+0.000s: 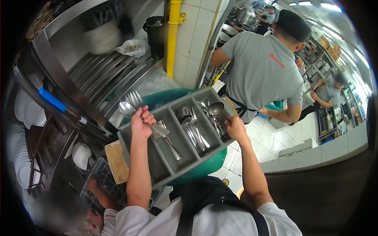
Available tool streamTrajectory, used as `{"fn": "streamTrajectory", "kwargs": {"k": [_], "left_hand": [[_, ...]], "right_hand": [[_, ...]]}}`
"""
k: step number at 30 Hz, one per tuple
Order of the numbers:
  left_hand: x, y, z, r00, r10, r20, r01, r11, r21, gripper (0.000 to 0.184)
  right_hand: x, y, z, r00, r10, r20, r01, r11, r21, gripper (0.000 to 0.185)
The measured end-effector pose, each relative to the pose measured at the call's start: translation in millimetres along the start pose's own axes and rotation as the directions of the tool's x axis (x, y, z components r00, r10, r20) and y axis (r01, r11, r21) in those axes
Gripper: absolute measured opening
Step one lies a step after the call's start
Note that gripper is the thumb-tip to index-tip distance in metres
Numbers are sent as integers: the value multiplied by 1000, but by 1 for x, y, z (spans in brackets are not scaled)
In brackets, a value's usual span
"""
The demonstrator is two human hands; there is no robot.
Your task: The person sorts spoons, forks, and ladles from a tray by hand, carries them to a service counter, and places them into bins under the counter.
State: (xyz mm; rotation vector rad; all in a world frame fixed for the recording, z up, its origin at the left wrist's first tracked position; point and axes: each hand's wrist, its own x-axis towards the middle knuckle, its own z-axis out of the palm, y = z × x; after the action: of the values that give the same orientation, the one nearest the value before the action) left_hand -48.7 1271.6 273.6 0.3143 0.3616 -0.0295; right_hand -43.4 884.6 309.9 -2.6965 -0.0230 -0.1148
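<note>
My left hand is closed around a bunch of forks and spoons, heads pointing up and away, handles over the tray's left compartment. Below it is a grey cutlery tray with long compartments. A few pieces of cutlery lie in the left compartment. Spoons and forks fill the middle one. More cutlery and a large round-bowled spoon lie in the right one. My right hand is closed at the tray's right end, fingers curled over the rim; their tips are partly hidden.
Under the tray are a green bag and a wooden board. At left stand a metal rack and stacked white dishes. A co-worker in a grey shirt stands close at right; another person is at lower left.
</note>
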Motion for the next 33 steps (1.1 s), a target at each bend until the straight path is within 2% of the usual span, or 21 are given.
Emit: {"fn": "streamTrajectory", "kwargs": {"k": [3, 6, 9, 11, 12, 13, 15, 17, 20, 24, 27, 30, 31, 32, 33], "left_hand": [[1, 0, 3, 1000, 3, 0, -3, 1000, 9, 27], [0, 1, 3, 1000, 0, 0, 0, 1000, 7, 27], [2, 8, -3, 999, -40, 34, 41, 999, -31, 27], [6, 16, -11, 990, -108, 86, 116, 989, -89, 27], [9, 21, -18, 970, -146, 193, 174, 975, -137, 26], [10, 27, -22, 957, -177, 230, 226, 952, -205, 26], [12, 37, -24, 917, -234, 324, 338, 886, -317, 26], [9, 44, -26, 885, -215, 413, 375, 855, -357, 26], [4, 57, -26, 844, -203, 496, 423, 821, -383, 28], [-7, 62, -20, 827, -174, 534, 370, 884, -285, 30], [-3, 60, -26, 853, -182, 490, 340, 905, -257, 29], [6, 55, -31, 905, -179, 385, 270, 942, -197, 27], [9, 52, -30, 921, -173, 349, 244, 955, -171, 27], [12, 49, -29, 940, -169, 296, 219, 965, -147, 27], [14, 48, -28, 943, -170, 285, 213, 969, -128, 27]], "right_hand": [[6, 4, 3, 995, 27, 96, -26, 1000, -14, 26], [7, 13, 16, 997, -67, 28, 66, 998, 21, 25], [0, 3, 26, 998, 8, -59, 11, 950, 311, 20], [-26, -49, -1, 996, -24, 89, -23, 870, 492, 23], [-39, -64, -2, 986, -43, 164, -61, 814, 577, 24], [-54, -78, -2, 970, -63, 235, -110, 749, 653, 26], [-82, -106, -2, 901, -194, 388, -174, 657, 733, 28], [-97, -122, 8, 755, -304, 581, -314, 610, 727, 30], [-106, -137, 39, 645, -388, 659, -341, 625, 702, 35], [-103, -163, 59, 635, -364, 682, -462, 529, 712, 41], [-101, -162, 76, 794, -341, 504, -276, 537, 797, 43], [-96, -145, 96, 851, -327, 411, -178, 557, 811, 43], [-94, -138, 104, 886, -398, 237, 59, 605, 794, 43], [-91, -134, 110, 876, -479, 65, 290, 628, 723, 43], [-88, -130, 115, 818, -567, -97, 503, 622, 600, 43]]}}
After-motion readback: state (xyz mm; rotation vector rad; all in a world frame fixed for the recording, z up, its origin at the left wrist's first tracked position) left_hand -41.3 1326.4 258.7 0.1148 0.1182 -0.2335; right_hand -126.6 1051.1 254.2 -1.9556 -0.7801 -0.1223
